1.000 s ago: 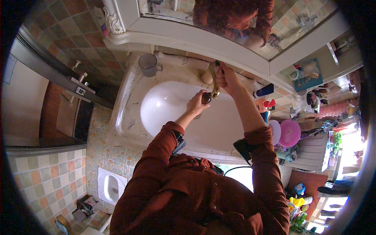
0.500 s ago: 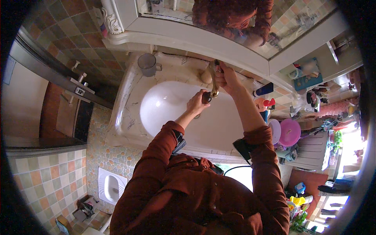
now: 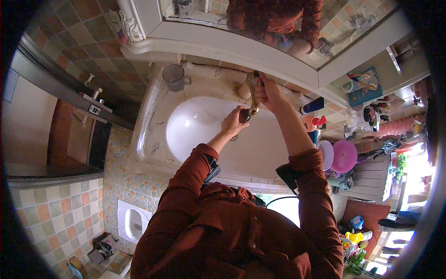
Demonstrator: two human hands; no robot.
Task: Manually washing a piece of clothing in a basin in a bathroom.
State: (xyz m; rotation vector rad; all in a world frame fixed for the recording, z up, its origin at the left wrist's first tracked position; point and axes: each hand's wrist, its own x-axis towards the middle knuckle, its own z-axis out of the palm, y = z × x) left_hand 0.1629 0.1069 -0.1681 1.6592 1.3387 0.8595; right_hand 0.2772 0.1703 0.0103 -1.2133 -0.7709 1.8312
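Observation:
My left hand (image 3: pixel 231 123) is closed around a small dark brown, rounded container (image 3: pixel 244 116), whose exact kind I cannot make out. The container sits at the mouth of a gold-coloured faucet (image 3: pixel 254 108), above the white sink basin (image 3: pixel 195 135). At the faucet's upper end, my right hand (image 3: pixel 269 93) has its fingers curled around the handle, which they partly hide. Whether water is running I cannot tell. Beside the faucet, on the left, is a tan rounded thing (image 3: pixel 244 90) on the marbled counter (image 3: pixel 204 83).
A grey translucent mug (image 3: pixel 173 77) stands at the counter's back left corner. Right of my right forearm are a dark tube (image 3: pixel 312 105) and a red-topped pump bottle (image 3: pixel 311 122). A white-framed mirror cabinet (image 3: pixel 232 44) overhangs the back. Farther right is a pink basin (image 3: pixel 344 156).

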